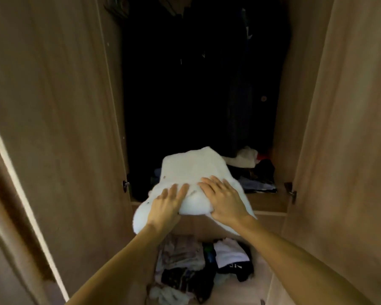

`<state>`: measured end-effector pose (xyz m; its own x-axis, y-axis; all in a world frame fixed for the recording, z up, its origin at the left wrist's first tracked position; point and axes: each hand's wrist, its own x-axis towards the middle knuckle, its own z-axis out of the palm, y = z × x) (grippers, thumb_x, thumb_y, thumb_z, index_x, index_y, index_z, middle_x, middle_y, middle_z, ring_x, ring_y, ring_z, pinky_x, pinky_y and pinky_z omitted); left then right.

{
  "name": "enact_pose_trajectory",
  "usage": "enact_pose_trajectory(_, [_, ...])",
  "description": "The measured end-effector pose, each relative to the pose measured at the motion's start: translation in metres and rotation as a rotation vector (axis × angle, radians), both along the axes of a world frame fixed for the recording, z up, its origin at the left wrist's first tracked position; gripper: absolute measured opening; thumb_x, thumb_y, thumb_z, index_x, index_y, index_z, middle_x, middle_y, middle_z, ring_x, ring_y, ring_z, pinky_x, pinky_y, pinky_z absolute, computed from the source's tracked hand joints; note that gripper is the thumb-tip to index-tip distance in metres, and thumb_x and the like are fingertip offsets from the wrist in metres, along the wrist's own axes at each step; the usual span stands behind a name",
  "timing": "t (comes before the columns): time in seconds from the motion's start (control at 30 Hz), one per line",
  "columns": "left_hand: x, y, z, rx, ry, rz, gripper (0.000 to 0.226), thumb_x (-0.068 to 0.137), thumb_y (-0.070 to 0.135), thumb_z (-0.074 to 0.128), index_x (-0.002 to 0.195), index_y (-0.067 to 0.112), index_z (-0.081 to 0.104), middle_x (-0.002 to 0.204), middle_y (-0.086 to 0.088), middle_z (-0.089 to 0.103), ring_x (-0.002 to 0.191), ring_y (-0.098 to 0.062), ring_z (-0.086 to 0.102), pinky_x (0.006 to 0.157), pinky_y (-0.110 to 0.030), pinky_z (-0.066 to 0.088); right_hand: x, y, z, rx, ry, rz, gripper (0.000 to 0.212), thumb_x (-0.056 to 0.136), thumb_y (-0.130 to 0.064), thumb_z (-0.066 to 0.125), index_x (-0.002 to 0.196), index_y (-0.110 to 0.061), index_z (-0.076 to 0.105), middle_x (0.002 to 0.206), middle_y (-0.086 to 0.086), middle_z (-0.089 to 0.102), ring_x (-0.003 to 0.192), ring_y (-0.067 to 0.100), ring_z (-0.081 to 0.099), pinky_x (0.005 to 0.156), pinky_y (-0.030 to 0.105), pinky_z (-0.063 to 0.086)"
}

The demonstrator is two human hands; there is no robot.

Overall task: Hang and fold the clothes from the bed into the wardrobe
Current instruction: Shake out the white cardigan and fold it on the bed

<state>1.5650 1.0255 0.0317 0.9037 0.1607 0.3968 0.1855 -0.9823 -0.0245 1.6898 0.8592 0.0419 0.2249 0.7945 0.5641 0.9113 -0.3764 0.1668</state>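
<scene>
Wardrobe shelf [266, 202] | clothes pile [256, 178] beside | left grip [167, 201], right grip [222, 199] released, flat on white garment [191, 166]

In the middle of the frame, a folded white garment [191, 166] lies partly on the shelf [268, 203] of an open wardrobe [53, 106], its near end hanging past the shelf's front edge. The left hand [168, 201] and the right hand [222, 197] rest side by side on its near part, fingers flat on top; the thumbs seem tucked beneath, though the fabric hides them. Right of the garment, a jumbled pile of clothes [255, 172] sits on the same shelf. Dark hanging clothes [207, 73] fill the upper centre. At the bottom centre, more crumpled clothes [196, 267] lie in the lower compartment.
</scene>
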Motion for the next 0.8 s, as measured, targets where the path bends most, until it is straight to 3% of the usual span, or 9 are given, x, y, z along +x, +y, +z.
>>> enact_pose_trajectory(0.17, [0.057, 0.066, -0.009, 0.021, 0.017, 0.039, 0.081, 0.061, 0.011, 0.064, 0.136, 0.020, 0.035, 0.120, -0.020, 0.059, 0.087, -0.040, 0.063, 0.048, -0.040, 0.054, 0.065, 0.075, -0.011, -0.037, 0.049, 0.060, 0.096, 0.037, -0.022, 0.090, 0.124, -0.011, 0.049, 0.124, 0.011, 0.061, 0.112, 0.033, 0.060, 0.085, 0.049, 0.053])
enact_pose_trajectory(0.27, [0.098, 0.110, -0.015, 0.045, -0.019, 0.052, 0.092, 0.048, 0.000, 0.070, 0.133, 0.018, 0.039, 0.117, -0.022, 0.062, 0.084, -0.040, 0.065, 0.044, -0.037, 0.052, 0.105, 0.123, -0.014, -0.056, 0.020, 0.040, 0.101, 0.037, -0.022, 0.090, 0.127, -0.013, 0.043, 0.127, 0.011, 0.059, 0.114, 0.034, 0.058, 0.089, 0.050, 0.051])
enact_pose_trajectory(0.33, [0.128, 0.144, -0.018, 0.108, -0.059, 0.056, 0.083, 0.053, 0.003, 0.062, 0.132, 0.017, 0.040, 0.117, -0.022, 0.063, 0.085, -0.040, 0.066, 0.045, -0.036, 0.051, 0.132, 0.154, -0.016, -0.055, 0.017, 0.019, 0.100, 0.039, -0.017, 0.088, 0.128, -0.013, 0.042, 0.129, 0.012, 0.058, 0.116, 0.034, 0.057, 0.093, 0.052, 0.048])
enact_pose_trajectory(0.5, [0.210, 0.209, -0.042, 0.161, -0.153, 0.012, 0.056, 0.072, 0.013, 0.041, 0.129, 0.017, 0.043, 0.117, -0.021, 0.064, 0.094, -0.040, 0.066, 0.061, -0.042, 0.057, 0.203, 0.213, -0.031, -0.030, -0.096, -0.066, 0.087, 0.047, 0.003, 0.071, 0.130, -0.009, 0.050, 0.136, 0.013, 0.052, 0.125, 0.036, 0.048, 0.103, 0.054, 0.038])
enact_pose_trajectory(0.6, [0.253, 0.229, -0.084, 0.052, -0.106, -0.006, 0.054, 0.079, 0.017, 0.044, 0.132, 0.019, 0.038, 0.122, -0.022, 0.061, 0.102, -0.041, 0.063, 0.072, -0.051, 0.056, 0.239, 0.242, -0.067, -0.108, -0.048, -0.123, 0.085, 0.053, -0.001, 0.077, 0.131, -0.010, 0.047, 0.135, 0.013, 0.054, 0.124, 0.037, 0.050, 0.102, 0.055, 0.038])
enact_pose_trajectory(0.67, [0.269, 0.238, -0.118, -0.115, 0.065, 0.042, 0.064, 0.088, 0.020, 0.048, 0.146, 0.024, 0.021, 0.146, -0.023, 0.037, 0.129, -0.044, 0.042, 0.095, -0.062, 0.041, 0.254, 0.251, -0.114, -0.217, 0.046, -0.131, 0.088, 0.055, -0.018, 0.087, 0.130, -0.012, 0.042, 0.132, 0.012, 0.057, 0.120, 0.037, 0.053, 0.102, 0.055, 0.036])
enact_pose_trajectory(0.73, [0.272, 0.246, -0.161, -0.193, 0.409, 0.104, 0.084, 0.092, 0.037, 0.052, 0.150, 0.032, -0.009, 0.158, -0.013, -0.010, 0.145, -0.037, -0.003, 0.112, -0.062, 0.006, 0.261, 0.248, -0.158, -0.448, 0.165, -0.156, 0.102, 0.051, -0.045, 0.088, 0.134, -0.013, 0.037, 0.136, 0.012, 0.054, 0.123, 0.037, 0.051, 0.105, 0.056, 0.032])
enact_pose_trajectory(0.8, [0.271, 0.251, -0.179, -0.220, 0.517, 0.061, 0.103, 0.077, 0.076, 0.042, 0.139, 0.033, -0.028, 0.150, -0.006, -0.032, 0.141, -0.032, -0.024, 0.111, -0.060, -0.009, 0.265, 0.243, -0.180, -0.502, 0.234, -0.162, 0.101, 0.066, -0.075, 0.060, 0.141, -0.014, 0.033, 0.146, 0.012, 0.042, 0.132, 0.036, 0.040, 0.108, 0.057, 0.028])
